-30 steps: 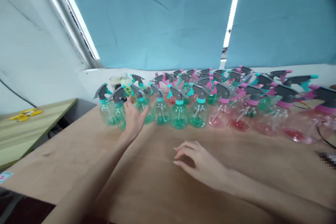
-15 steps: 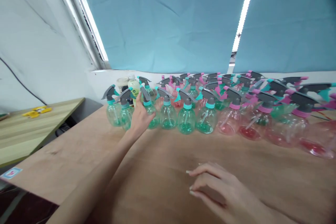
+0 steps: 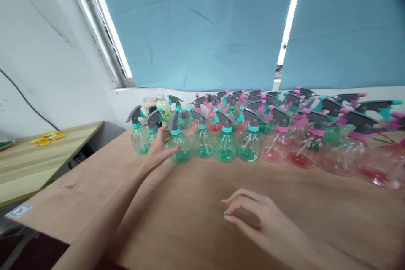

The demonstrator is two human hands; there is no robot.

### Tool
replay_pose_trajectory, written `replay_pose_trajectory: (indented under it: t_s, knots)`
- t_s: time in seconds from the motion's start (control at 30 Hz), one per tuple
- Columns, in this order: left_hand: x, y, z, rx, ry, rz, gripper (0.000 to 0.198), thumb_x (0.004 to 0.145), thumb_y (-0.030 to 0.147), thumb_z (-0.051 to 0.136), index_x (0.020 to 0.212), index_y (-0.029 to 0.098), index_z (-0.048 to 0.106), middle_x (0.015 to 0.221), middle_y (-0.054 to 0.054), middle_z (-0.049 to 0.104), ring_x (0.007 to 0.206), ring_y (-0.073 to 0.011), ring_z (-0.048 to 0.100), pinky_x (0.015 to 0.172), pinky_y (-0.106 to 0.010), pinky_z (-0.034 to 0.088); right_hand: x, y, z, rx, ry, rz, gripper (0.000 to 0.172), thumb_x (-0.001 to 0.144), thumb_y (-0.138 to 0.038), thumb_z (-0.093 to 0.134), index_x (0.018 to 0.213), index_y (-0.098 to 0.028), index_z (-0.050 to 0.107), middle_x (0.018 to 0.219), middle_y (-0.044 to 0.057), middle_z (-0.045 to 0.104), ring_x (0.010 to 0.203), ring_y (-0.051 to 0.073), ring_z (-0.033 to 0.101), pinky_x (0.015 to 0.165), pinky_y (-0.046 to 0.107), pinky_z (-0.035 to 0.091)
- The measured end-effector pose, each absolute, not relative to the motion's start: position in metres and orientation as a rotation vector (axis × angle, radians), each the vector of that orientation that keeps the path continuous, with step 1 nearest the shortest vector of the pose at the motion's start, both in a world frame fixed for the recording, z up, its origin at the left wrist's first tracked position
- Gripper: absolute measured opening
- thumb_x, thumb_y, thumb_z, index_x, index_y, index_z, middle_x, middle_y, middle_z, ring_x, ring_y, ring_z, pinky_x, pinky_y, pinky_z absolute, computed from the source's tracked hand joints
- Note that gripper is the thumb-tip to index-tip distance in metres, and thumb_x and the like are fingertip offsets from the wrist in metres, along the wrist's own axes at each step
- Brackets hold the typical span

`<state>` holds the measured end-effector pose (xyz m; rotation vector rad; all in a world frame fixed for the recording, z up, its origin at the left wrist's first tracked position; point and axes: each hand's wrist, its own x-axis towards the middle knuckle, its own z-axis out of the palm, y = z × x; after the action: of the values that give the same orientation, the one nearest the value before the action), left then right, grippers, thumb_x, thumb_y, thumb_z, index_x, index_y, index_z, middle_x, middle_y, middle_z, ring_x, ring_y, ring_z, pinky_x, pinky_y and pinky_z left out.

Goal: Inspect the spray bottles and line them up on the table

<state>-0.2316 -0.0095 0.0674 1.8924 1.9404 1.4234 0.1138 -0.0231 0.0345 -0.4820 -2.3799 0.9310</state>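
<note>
Your left hand (image 3: 158, 148) clasps the green bottle (image 3: 181, 152), your right hand (image 3: 253, 219) rests loosely curled, empty; lift straight up, clear of the neighbouring bottles (image 3: 225, 148).

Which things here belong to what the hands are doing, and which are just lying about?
In hand: left hand gripping clear green plastic spray bottle; right hand on brown wooden table; rows of green and pink spray bottles.
Lying about: pale yellow drink bottle; yellow packets on light wooden side table.
</note>
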Motion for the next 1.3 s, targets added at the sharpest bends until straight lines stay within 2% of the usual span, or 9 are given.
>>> replay_pose_trajectory:
  t_s: [0.3,0.43,0.57,0.63,0.7,0.87,1.0,1.17,1.3]
  knots:
    - [-0.231,-0.029,0.068,1.862,1.76,1.408,0.059,0.072,0.033,0.074,0.122,0.019,0.046,0.129,-0.014,0.06,0.123,-0.0283,0.057,0.106,-0.046,0.044,0.102,-0.018,0.033,-0.648,-2.376,0.843,0.01,0.091,-0.031,0.056,0.098,-0.025,0.061,0.102,0.003,0.068,0.094,0.021,0.067,0.081,0.038,0.053]
    - [-0.215,-0.055,0.065,1.832,1.775,1.416,0.056,0.071,0.036,0.076,0.12,0.022,0.05,0.126,-0.011,0.063,0.12,-0.0282,0.059,0.105,-0.045,0.046,0.068,-0.013,0.045,-0.903,-2.379,0.764,0.047,0.081,-0.044,0.068,0.119,-0.02,0.056,0.112,0.012,0.068,0.095,0.029,0.068,0.08,0.046,0.053]
    - [-0.204,-0.087,0.07,1.745,1.938,1.532,0.048,0.076,0.045,0.07,0.116,0.025,0.055,0.123,-0.009,0.066,0.117,-0.0288,0.062,0.101,-0.045,0.05,0.018,-0.013,0.055,-0.945,-2.376,0.738,0.103,0.067,-0.059,0.074,0.147,-0.011,0.031,0.132,0.023,0.058,0.116,0.041,0.058,0.09,0.054,0.049]
    - [-0.209,-0.098,0.076,1.646,2.1,1.638,0.036,0.088,0.049,0.053,0.112,0.022,0.057,0.113,-0.01,0.069,0.109,-0.0286,0.065,0.093,-0.047,0.054,-0.005,-0.013,0.056,-0.9,-2.358,0.728,0.117,0.063,-0.063,0.074,0.151,-0.01,0.019,0.142,0.025,0.048,0.121,0.042,0.053,0.091,0.054,0.048]
    - [-0.221,-0.102,0.082,1.536,2.3,1.719,0.038,0.091,0.052,0.044,0.106,0.018,0.056,0.103,-0.012,0.067,0.101,-0.0298,0.067,0.085,-0.048,0.057,-0.023,-0.01,0.055,-0.867,-2.332,0.775,0.123,0.061,-0.069,0.072,0.153,-0.012,0.013,0.149,0.025,0.039,0.125,0.041,0.05,0.094,0.052,0.047]
    - [-0.247,-0.076,0.083,1.536,2.647,1.535,0.057,0.07,0.049,0.068,0.111,0.012,0.058,0.118,-0.02,0.059,0.113,-0.039,0.059,0.092,-0.054,0.049,-0.045,-0.003,0.053,-0.837,-2.342,0.855,0.114,0.062,-0.072,0.069,0.15,-0.015,0.024,0.141,0.021,0.05,0.124,0.038,0.052,0.091,0.049,0.05]
    - [-0.252,-0.05,0.073,1.598,2.78,1.333,0.056,0.071,0.046,0.068,0.116,0.013,0.058,0.118,-0.021,0.062,0.12,-0.044,0.052,0.099,-0.063,0.036,-0.045,-0.004,0.051,-0.856,-2.307,0.798,0.104,0.062,-0.073,0.067,0.141,-0.013,0.037,0.138,0.021,0.052,0.122,0.038,0.054,0.093,0.049,0.048]
    - [-0.257,-0.033,0.067,1.632,2.83,1.255,0.056,0.077,0.047,0.065,0.121,0.014,0.055,0.121,-0.02,0.062,0.114,-0.0391,0.056,0.097,-0.055,0.04,-0.034,-0.008,0.053,-0.976,-2.383,0.696,0.092,0.068,-0.072,0.061,0.134,-0.009,0.044,0.127,0.025,0.056,0.105,0.04,0.063,0.079,0.05,0.052]
    - [-0.265,-0.024,0.065,1.652,2.819,1.261,0.055,0.076,0.048,0.066,0.118,0.015,0.055,0.121,-0.018,0.063,0.106,-0.0352,0.061,0.094,-0.051,0.043,-0.027,-0.012,0.055,-0.973,-2.407,0.699,0.091,0.073,-0.072,0.055,0.136,-0.008,0.041,0.129,0.026,0.054,0.104,0.042,0.063,0.08,0.053,0.051]
